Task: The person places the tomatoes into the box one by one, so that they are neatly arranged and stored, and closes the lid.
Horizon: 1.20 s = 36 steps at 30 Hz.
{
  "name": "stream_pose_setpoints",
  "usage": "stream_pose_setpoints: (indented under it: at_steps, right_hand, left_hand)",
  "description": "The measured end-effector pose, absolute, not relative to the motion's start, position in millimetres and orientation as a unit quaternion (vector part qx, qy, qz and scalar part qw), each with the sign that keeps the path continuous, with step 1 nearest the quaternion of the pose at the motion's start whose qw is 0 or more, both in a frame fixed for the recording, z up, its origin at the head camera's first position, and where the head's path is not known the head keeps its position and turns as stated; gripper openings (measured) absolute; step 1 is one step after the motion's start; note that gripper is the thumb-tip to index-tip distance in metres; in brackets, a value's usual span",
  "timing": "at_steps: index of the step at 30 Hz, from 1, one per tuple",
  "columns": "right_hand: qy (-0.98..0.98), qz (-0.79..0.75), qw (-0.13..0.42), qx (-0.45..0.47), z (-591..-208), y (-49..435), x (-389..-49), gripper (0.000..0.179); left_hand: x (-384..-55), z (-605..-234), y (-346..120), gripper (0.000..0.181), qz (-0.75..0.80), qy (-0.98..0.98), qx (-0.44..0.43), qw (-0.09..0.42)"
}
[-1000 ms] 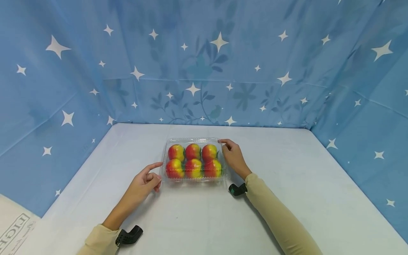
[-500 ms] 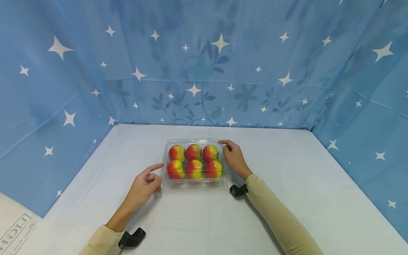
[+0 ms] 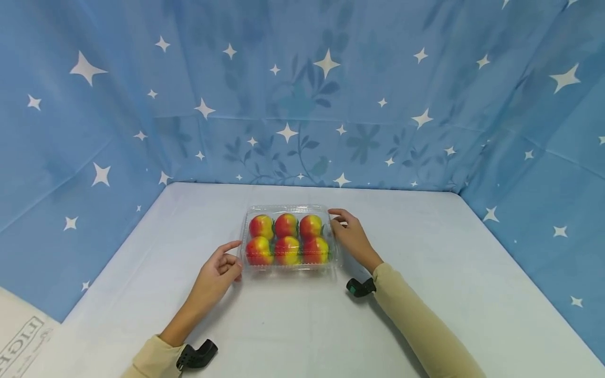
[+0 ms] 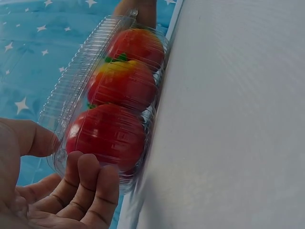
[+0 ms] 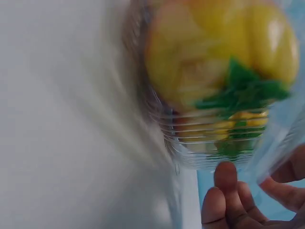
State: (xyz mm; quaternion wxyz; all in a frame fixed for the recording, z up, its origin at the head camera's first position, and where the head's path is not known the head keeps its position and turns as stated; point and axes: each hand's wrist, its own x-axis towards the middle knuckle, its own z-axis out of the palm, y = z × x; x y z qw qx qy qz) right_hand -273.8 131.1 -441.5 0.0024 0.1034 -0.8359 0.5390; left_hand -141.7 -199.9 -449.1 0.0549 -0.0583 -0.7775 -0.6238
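A clear plastic clamshell box (image 3: 288,266) lies closed on the white table. Inside sit several red-and-yellow fruits (image 3: 286,225) with green leaves, arranged in two rows. My left hand (image 3: 212,275) is at the box's left side, its forefinger reaching the edge and the other fingers loosely bent. In the left wrist view, a digit touches the box corner while the bent fingertips (image 4: 88,167) lie close to the end wall. My right hand (image 3: 352,236) stands beside the right side, forefinger near the far right corner. Its fingertips (image 5: 225,174) appear near the ribbed wall in the right wrist view, which is blurred.
White cloth covers the table (image 3: 302,325) around the box. A blue curtain (image 3: 293,94) with white stars encloses the back and sides. At the lower left is a pale printed surface (image 3: 21,336). Each wrist carries a black camera mount (image 3: 197,355).
My right hand has shifted slightly right and toward me, its forefinger drawing off the box's far corner. The left hand has barely moved, and the box stays in place.
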Motion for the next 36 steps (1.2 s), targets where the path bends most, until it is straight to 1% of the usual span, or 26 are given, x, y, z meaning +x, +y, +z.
stream_pose_setpoints:
  at_steps: [9, 20, 23, 29, 36]
  right_hand:
    - [-0.832, 0.534, -0.067, 0.130, -431, 152, -230, 0.049]
    - [-0.799, 0.565, -0.114, 0.171, -435, 164, -192, 0.054]
    - [-0.784, 0.584, -0.118, 0.174, -439, 162, -188, 0.053]
    - [-0.755, 0.623, -0.108, 0.171, -447, 156, -186, 0.051]
    - [-0.751, 0.634, -0.094, 0.159, -446, 152, -182, 0.052]
  left_hand:
    - [-141, -447, -199, 0.048, -0.616, -0.783, -0.062, 0.060]
    - [-140, -447, -199, 0.048, -0.611, -0.787, -0.066, 0.060]
    - [-141, -447, -199, 0.049, -0.610, -0.787, -0.067, 0.059]
    - [-140, -449, -200, 0.049, -0.602, -0.794, -0.064, 0.058]
    - [-142, -449, -202, 0.048, -0.603, -0.791, -0.076, 0.064]
